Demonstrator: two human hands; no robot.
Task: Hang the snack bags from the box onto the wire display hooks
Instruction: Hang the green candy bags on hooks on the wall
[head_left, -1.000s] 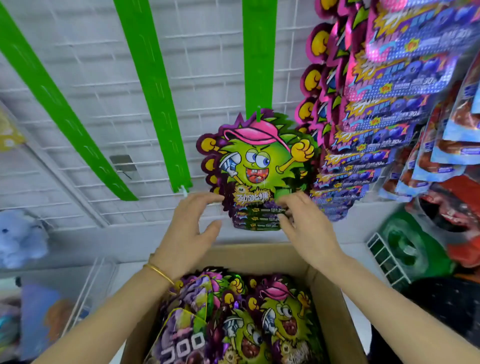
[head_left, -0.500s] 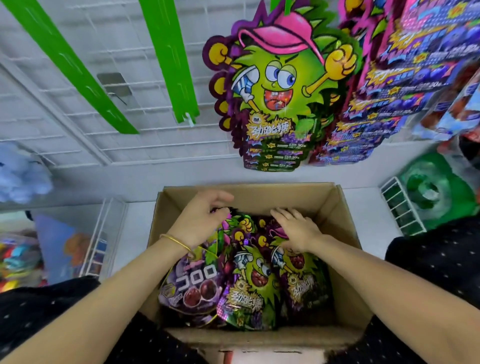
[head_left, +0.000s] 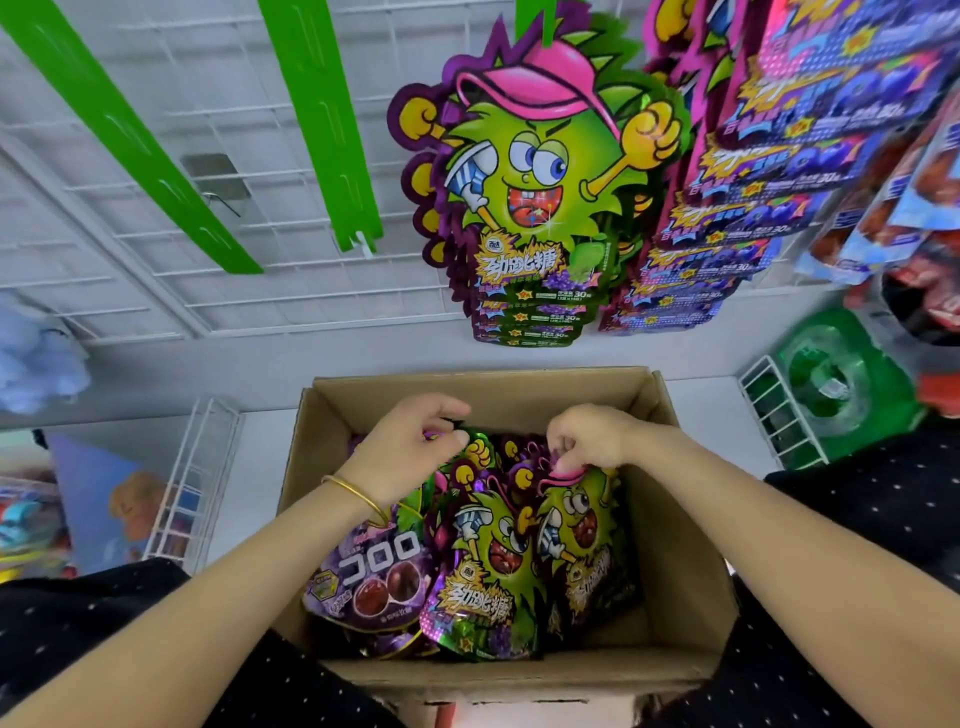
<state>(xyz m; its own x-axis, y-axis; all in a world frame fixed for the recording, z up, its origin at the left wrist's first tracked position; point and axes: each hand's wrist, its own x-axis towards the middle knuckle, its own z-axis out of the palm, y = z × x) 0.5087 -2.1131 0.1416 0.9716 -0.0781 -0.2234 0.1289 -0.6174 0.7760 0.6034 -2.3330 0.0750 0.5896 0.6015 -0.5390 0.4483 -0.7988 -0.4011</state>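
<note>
An open cardboard box sits in front of me, filled with several green monster-shaped snack bags and a purple bag at its left. My right hand pinches the pink top edge of the rightmost green bag. My left hand hovers over the bags with curled fingers near the top of another bag; whether it grips one is unclear. Above the box, a stack of the same green monster bags hangs from a hook on the white wire grid.
Green strips hang across the grid, and a bare metal hook sticks out at left. Purple and pink bags hang in rows to the right. A white wire rack stands left of the box, a green item right.
Both hands dropped from the hung green bags down into the box. The right hand has now closed its fingers on the top of a green bag; the view tilted downward.
</note>
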